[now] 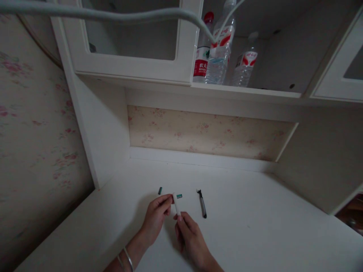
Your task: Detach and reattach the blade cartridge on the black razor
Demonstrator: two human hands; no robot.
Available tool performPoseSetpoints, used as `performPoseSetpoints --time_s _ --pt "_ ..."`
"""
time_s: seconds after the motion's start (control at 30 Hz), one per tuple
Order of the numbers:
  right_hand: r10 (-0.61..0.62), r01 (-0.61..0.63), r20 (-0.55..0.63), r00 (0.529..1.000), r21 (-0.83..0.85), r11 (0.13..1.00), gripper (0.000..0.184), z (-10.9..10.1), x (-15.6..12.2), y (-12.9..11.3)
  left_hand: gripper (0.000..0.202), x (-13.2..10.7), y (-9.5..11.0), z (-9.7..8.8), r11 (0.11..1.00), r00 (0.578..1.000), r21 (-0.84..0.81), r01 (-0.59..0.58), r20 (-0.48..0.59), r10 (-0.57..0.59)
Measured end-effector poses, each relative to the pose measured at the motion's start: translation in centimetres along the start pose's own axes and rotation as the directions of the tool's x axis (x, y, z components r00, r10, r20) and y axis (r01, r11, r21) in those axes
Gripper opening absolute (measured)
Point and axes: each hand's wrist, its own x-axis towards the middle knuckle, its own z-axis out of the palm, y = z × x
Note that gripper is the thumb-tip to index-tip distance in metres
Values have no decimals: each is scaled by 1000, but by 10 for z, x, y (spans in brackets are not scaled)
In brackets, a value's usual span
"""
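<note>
A slim white stick-like object (176,205) is held between both hands above the white desk; its exact kind is hard to make out. My left hand (155,215) pinches its upper end between thumb and fingers. Its lower end is gripped by my right hand (188,231), thumb on top. Just right of the upper end lies a small green and black razor cartridge (179,196). A second such cartridge (160,190) rests beyond my left hand. To the right, apart from both hands, lies a razor (202,204) with a black and grey handle.
The white desk (249,211) extends under everything. A cabinet shelf (244,90) overhangs its back, holding a red-capped bottle (201,64) and clear bottles (218,64). A white cable (127,17) crosses the top. Side panels (106,132) and floral wall (31,124) bound the left.
</note>
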Motion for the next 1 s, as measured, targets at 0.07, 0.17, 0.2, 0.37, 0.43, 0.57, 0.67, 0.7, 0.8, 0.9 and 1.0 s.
performPoseSetpoints --time_s 0.07,0.17,0.2,0.37,0.43,0.57,0.67,0.7,0.8,0.9,1.0 --pt "-9 12 -92 996 35 999 43 -3 2 0 31 0 0 0 1000 1000 -8 8 -8 -8" --pt "-16 20 -142 990 30 999 44 -5 3 1 30 0 0 -1 1000 1000 -14 10 -10 -10" --pt "-17 19 -112 994 18 1000 44 -4 2 2 30 0 -1 -1 1000 1000 -14 7 -10 -7" --pt "18 -19 51 999 32 999 41 1 -1 6 30 1 -1 0 1000 1000 -23 -3 -23 2" --pt "8 -7 -24 1000 59 998 42 -1 0 5 30 1 0 0 1000 1000 -18 3 -18 -3" --pt "-11 16 -138 990 35 999 46 -5 2 1 31 0 0 0 1000 1000 14 16 -4 -16" --pt "1 -1 -29 1000 18 1000 45 -2 0 1 30 -1 0 0 1000 1000 26 9 17 -9" --pt "6 -6 20 1000 23 1000 44 -1 0 2 29 -1 0 0 1000 1000 28 3 22 -4" --pt "8 -10 35 999 53 999 43 0 -1 3 28 -1 0 -1 1000 1000 25 -4 24 3" --pt "-3 8 -85 996 59 998 43 -4 1 2 29 0 1 -1 1000 1000 10 11 11 -11" --pt "-9 12 -94 995 30 999 43 -6 2 2 29 0 0 -1 1000 1000 -1 23 9 -23"
